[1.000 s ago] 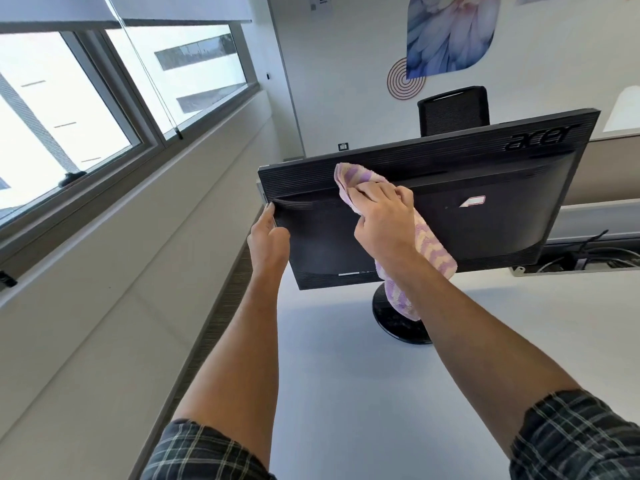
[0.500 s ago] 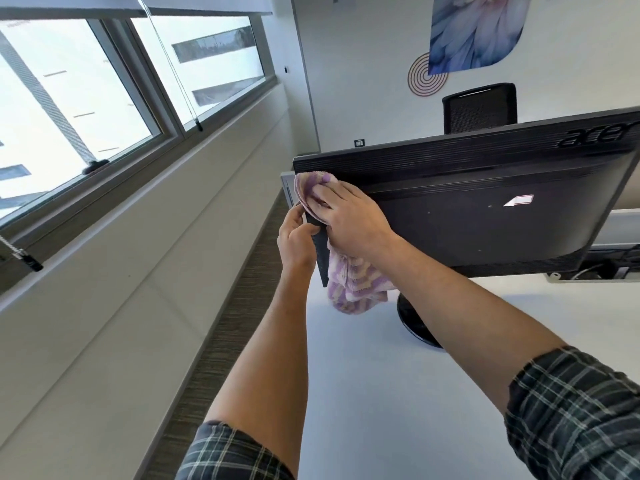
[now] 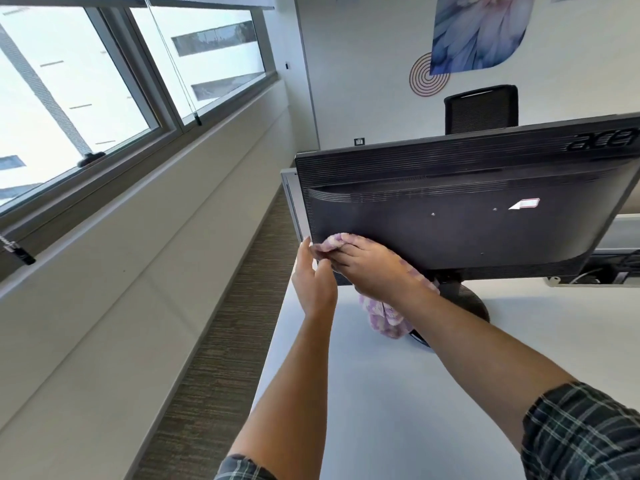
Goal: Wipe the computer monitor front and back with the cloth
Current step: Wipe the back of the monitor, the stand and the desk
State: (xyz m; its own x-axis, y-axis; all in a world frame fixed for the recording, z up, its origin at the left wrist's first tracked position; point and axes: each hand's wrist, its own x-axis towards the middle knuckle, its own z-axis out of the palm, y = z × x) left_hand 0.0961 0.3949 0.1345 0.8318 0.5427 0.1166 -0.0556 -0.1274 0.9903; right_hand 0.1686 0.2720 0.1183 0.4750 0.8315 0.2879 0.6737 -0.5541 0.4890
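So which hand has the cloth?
The right hand: it presses the purple cloth against the monitor back's lower corner. The left hand is open beside the monitor's edge, holding nothing.

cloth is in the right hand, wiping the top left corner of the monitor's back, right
Not quite. The head view shows the right hand pressing the cloth on the lower left corner of the monitor back, not the top left. The rest holds: the cloth is in the right hand, on the back panel.
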